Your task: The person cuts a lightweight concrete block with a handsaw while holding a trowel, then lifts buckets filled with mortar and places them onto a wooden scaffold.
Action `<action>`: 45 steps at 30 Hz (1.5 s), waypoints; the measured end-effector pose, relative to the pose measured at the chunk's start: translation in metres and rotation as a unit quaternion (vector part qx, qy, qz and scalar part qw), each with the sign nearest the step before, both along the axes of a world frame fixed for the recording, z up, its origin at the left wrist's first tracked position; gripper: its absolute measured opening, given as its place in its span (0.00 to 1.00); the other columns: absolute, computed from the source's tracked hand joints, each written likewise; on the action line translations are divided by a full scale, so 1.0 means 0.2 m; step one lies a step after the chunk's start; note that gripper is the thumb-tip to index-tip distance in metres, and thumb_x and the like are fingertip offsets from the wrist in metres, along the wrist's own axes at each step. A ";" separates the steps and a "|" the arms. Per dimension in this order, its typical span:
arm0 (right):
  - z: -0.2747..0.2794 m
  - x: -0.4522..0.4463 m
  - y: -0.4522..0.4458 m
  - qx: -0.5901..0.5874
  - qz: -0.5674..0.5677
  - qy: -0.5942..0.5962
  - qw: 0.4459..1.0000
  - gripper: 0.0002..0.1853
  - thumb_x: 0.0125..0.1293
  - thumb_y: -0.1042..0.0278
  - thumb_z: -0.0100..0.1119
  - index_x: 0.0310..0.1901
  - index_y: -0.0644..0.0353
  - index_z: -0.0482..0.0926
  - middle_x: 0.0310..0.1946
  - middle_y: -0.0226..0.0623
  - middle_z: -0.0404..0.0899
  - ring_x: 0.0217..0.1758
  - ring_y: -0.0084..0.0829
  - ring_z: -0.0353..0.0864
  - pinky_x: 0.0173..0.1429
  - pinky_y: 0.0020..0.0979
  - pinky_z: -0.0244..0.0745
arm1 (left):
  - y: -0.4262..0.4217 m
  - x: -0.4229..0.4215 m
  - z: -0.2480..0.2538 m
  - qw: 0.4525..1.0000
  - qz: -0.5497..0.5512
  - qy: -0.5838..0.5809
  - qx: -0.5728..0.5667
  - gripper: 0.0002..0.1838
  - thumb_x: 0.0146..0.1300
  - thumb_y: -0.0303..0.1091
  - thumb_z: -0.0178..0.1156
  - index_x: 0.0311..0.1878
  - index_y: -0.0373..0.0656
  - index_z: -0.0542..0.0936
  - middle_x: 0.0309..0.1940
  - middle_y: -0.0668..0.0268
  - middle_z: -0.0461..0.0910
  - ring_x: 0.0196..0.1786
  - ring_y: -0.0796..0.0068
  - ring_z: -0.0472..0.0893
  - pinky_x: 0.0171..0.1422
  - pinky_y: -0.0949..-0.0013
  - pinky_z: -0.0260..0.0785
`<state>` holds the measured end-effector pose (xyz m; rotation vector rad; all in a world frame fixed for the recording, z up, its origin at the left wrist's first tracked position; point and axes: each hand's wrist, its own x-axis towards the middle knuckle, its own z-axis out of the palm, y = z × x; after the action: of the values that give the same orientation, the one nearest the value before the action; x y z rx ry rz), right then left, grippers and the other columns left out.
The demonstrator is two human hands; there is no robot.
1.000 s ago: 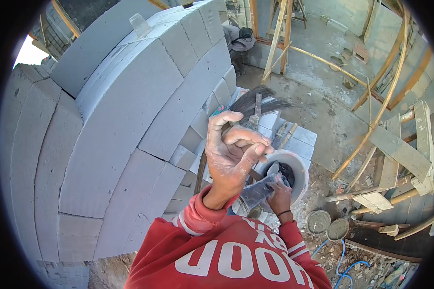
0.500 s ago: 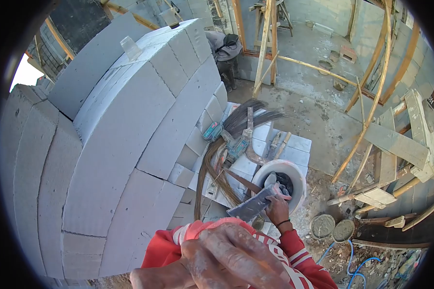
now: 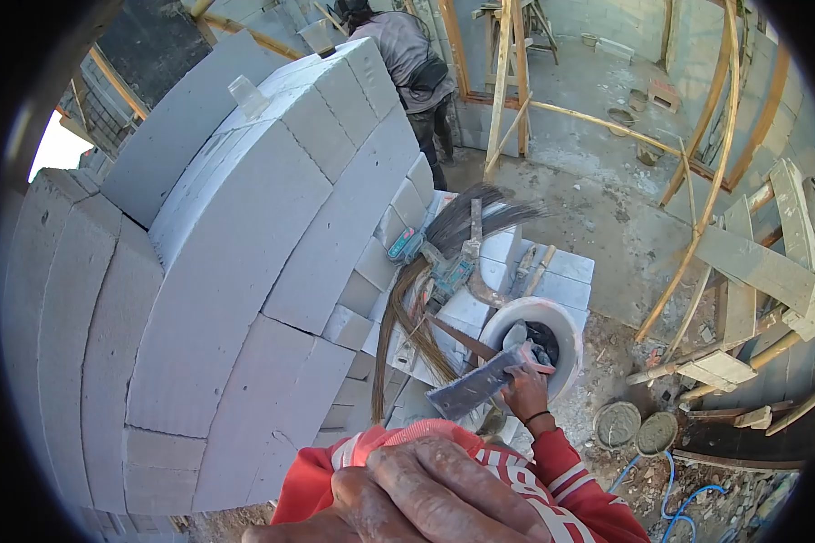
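My right hand point(image 3: 523, 391) is closed around the pink handle of a wide grey notched trowel point(image 3: 475, 382). The trowel's blade points left, beside and partly over the rim of a white bucket point(image 3: 566, 366). Inside the bucket are dark and grey things I cannot fully make out. Close to the camera, at the bottom, is my dusty left hand point(image 3: 435, 489), in front of my red top. Its fingers look apart and nothing shows in them; the fingertips are partly hidden. A hand saw's brown blade point(image 3: 462, 338) lies against the bucket's left side.
A pale block wall point(image 3: 235, 290) fills the left. Brush fibres point(image 3: 403, 321), a teal power tool point(image 3: 451, 276) and a hammer-like tool point(image 3: 476, 231) lie on stacked blocks. Beyond stands a person point(image 3: 412, 63). Wooden poles point(image 3: 697, 217) and mortar pans point(image 3: 618, 423) are on the right.
The person behind the wall has risen from a bent posture, head now showing. The view has shifted slightly. My right hand still holds the trowel at the bucket; my left has lowered a little.
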<state>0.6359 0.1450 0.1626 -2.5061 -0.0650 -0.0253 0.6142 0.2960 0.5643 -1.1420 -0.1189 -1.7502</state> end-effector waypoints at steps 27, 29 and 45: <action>-0.91 -1.45 -0.62 0.113 -0.631 0.134 0.756 0.14 0.59 0.61 0.58 0.42 0.55 0.88 0.42 0.50 0.86 0.45 0.50 0.86 0.52 0.44 0.81 | -0.37 -0.67 -0.31 0.871 0.394 -0.286 0.064 0.50 0.64 0.24 0.67 0.81 0.53 0.46 0.34 0.61 0.87 0.33 0.60 0.85 0.30 0.66 0.74; -1.40 -1.94 -0.43 0.177 -0.672 0.332 0.638 0.15 0.59 0.61 0.58 0.42 0.56 0.88 0.44 0.49 0.87 0.49 0.48 0.87 0.55 0.43 0.81 | -0.33 -0.75 -0.34 0.815 0.453 -0.304 0.193 0.32 0.60 0.22 0.69 0.64 0.38 0.63 0.29 0.61 0.83 0.31 0.65 0.82 0.36 0.70 0.75; -1.35 -2.88 -0.13 0.132 -0.602 0.284 0.734 0.14 0.60 0.58 0.64 0.40 0.59 0.87 0.36 0.44 0.89 0.35 0.42 0.89 0.39 0.39 0.85 | -0.18 -0.61 -2.32 0.193 0.161 -0.795 0.552 0.18 0.68 0.35 0.64 0.57 0.38 0.78 0.27 0.57 0.86 0.29 0.70 0.84 0.38 0.71 0.75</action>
<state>0.0599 0.1182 -0.1072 -1.7416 1.6632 0.1837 0.4923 0.2602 0.1007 1.9143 -0.2083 -1.1493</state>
